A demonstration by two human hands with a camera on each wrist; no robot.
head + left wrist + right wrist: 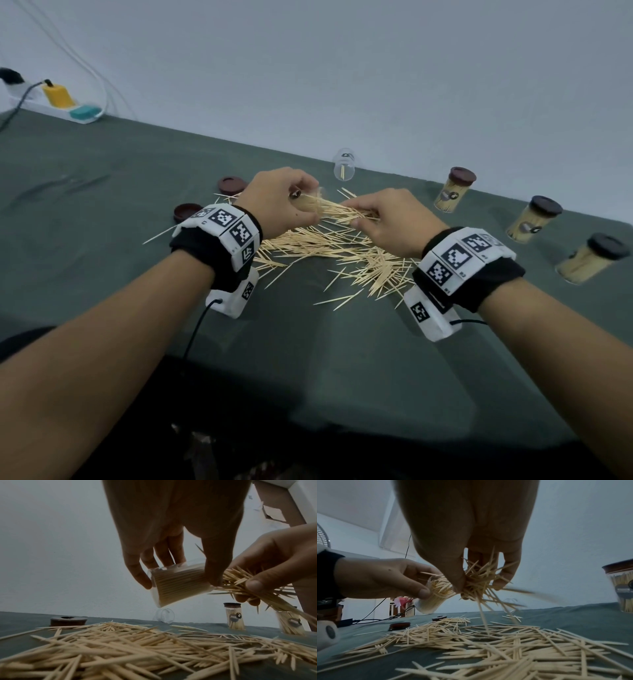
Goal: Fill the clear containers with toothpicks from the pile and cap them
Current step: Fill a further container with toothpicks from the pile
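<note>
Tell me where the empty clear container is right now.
In the head view the empty clear container stands at the table's far edge by the wall, beyond the toothpick pile, between the loose brown cap and the nearest capped jar.

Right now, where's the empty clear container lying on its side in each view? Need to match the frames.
Head: the empty container lies at the table's far edge, beyond the left hand.
Left wrist: centre, on the table just under the held container, at.
Right wrist: faint clear outline right of centre, behind falling toothpicks.
Shared landmark: the toothpick pile in front of it.
</note>
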